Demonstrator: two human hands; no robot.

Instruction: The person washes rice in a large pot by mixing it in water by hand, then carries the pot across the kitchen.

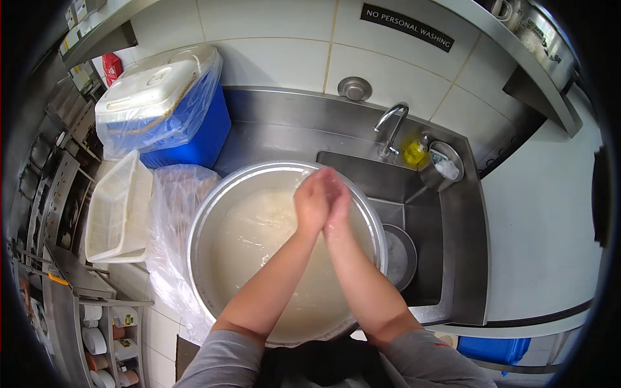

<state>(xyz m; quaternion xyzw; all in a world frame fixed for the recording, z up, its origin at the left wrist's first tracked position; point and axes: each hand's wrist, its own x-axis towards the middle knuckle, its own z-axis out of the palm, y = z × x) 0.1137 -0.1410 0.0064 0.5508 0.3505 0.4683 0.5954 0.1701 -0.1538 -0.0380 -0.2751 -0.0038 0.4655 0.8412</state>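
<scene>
A large round metal pot [194, 239] of cloudy, whitish water [249, 226] stands in front of me at the sink. Pale matter shows under the surface near the middle, too blurred to name. Above the pot's far right part, my left hand [310, 202] and my right hand [337, 200] are pressed together, wet, with fingers closed. Whether anything lies between the palms is hidden. Some splashes show beside the fingers.
Right of the pot is a steel sink [424, 258] holding a metal bowl [400, 258]. Behind it are a tap [391, 132], a yellow soap bottle [415, 152] and a steel container [446, 161]. A blue cooler [217, 129], white plastic basket [123, 213] and clear plastic bag [174, 226] stand left.
</scene>
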